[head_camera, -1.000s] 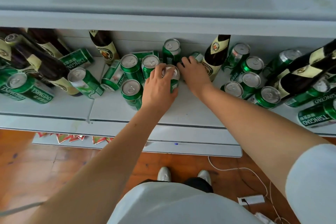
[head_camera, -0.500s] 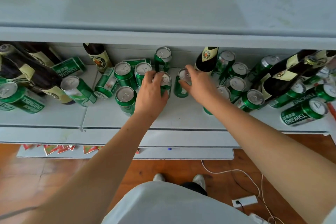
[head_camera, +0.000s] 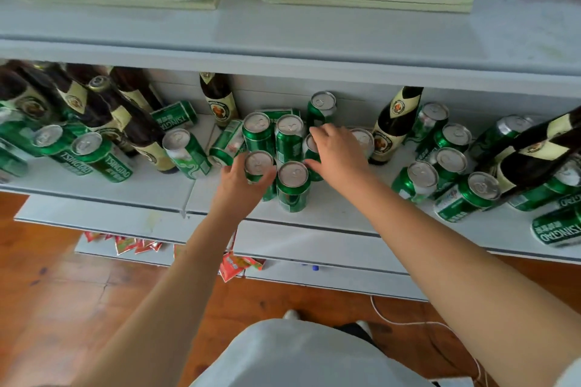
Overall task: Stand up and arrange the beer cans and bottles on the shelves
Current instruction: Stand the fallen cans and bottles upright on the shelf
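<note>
The left hand (head_camera: pixel 242 181) grips an upright front-row can (head_camera: pixel 258 166) on the shelf (head_camera: pixel 330 214), while the right hand (head_camera: pixel 338 152), fingers spread wide, rests on the next can (head_camera: pixel 311 151) just behind.

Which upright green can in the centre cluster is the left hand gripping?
The front-left can of the cluster: the left hand curls its fingers and thumb around it. Its neighbour, the front-right can, stands untouched beside it.

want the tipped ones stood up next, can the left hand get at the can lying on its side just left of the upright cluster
Probably yes. The lying can sits just beyond the left hand, with open shelf in front of it. But that hand grips an upright can and must let go first.
</note>
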Tool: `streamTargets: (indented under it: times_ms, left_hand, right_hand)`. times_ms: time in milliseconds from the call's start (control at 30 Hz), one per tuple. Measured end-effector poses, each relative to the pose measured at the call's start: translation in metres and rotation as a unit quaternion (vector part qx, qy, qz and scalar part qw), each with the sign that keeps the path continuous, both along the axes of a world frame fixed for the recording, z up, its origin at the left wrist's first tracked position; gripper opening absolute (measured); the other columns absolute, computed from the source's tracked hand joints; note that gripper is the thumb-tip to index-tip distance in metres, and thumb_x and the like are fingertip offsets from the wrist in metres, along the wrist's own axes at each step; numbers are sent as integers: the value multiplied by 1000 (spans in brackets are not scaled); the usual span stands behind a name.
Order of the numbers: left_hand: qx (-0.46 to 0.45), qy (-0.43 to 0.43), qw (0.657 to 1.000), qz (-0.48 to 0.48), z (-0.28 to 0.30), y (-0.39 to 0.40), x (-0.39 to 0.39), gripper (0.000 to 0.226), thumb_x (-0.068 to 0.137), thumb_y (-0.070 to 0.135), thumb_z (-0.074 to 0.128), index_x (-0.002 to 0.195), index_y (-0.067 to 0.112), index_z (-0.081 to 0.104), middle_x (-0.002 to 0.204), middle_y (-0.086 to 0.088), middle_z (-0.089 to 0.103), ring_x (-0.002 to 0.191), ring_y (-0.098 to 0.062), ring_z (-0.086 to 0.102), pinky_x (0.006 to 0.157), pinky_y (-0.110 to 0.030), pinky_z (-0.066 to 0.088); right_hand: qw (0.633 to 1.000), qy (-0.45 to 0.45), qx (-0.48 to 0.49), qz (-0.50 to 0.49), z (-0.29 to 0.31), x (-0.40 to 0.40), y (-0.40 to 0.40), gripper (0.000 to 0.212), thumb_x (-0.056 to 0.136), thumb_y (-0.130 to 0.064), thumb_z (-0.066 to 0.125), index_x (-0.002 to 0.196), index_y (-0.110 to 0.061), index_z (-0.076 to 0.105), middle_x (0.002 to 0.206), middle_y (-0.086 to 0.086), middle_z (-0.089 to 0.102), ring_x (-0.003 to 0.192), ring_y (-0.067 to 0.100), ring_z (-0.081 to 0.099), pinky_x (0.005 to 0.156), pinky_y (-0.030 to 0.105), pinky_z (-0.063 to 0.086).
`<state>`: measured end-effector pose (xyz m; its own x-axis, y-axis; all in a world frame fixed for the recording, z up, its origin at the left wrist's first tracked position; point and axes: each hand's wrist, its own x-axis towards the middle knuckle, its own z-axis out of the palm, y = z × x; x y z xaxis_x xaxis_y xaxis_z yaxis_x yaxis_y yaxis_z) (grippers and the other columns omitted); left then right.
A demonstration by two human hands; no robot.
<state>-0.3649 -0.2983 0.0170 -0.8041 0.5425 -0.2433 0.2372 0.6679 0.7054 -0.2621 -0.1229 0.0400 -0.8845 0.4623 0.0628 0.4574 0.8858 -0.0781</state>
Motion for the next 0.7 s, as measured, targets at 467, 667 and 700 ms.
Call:
streamTargets:
  times_ms: [467, 667, 700]
  left_hand:
    - [39, -67, 996, 49, -11, 29, -1, 77, 86, 66, 52, 148, 25, 32, 141, -9, 45, 123, -23, 51, 102, -45, 46]
    - [72, 0, 975, 211, -21, -28, -23, 39, 94, 28, 57, 131, 16, 52, 125, -5, 56, 97, -15, 61, 85, -32, 51]
    - [74, 12, 971, 226, -22, -39, -28, 38, 94, 26, 57, 131, 16, 53, 124, -4, 57, 96, -13, 60, 82, -28, 49]
  right_hand:
    - [999, -31, -17, 7, 45, -21, 10, 37, 95, -33, 56, 123, -8, 56, 119, 14, 61, 102, 33, 61, 85, 43, 52]
    - [976, 7, -51, 214, 45, -116, -42, 48, 89, -36, 64, 130, -15, 51, 120, 6, 60, 101, 23, 61, 81, 37, 55]
    - [967, -47, -26, 248, 36, -131, -51, 61, 83, -40, 70, 135, -16, 47, 130, 7, 53, 112, 26, 56, 84, 38, 53]
